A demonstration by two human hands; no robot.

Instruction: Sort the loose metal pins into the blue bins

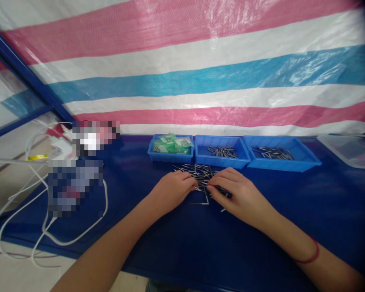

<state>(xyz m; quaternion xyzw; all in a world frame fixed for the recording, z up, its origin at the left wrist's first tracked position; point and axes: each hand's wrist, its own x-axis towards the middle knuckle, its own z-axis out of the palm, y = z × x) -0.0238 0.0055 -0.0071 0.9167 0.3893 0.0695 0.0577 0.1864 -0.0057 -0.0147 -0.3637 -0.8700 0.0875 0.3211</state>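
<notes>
A loose pile of thin metal pins [200,172], dark and silver and looking like blind rivets, lies on the blue table in front of the bins. At its left side my left hand [177,188] is closed, with a silver rivet [197,188] at its thumb and fingertips. My right hand [239,192] curls over the pile's right side, thumb and forefinger pinched together. What those fingertips hold is too small to make out. A few rivets stick out under the right palm, and a single rivet [200,203] lies just nearer to me than the pile.
Behind the pile stand three blue bins: one with green-and-clear packets [172,144], and a middle bin [200,156] and right bin [286,165] with metal pins. A clear plastic lid or tray [346,152] lies far right. White cables [106,198] loop across the left side.
</notes>
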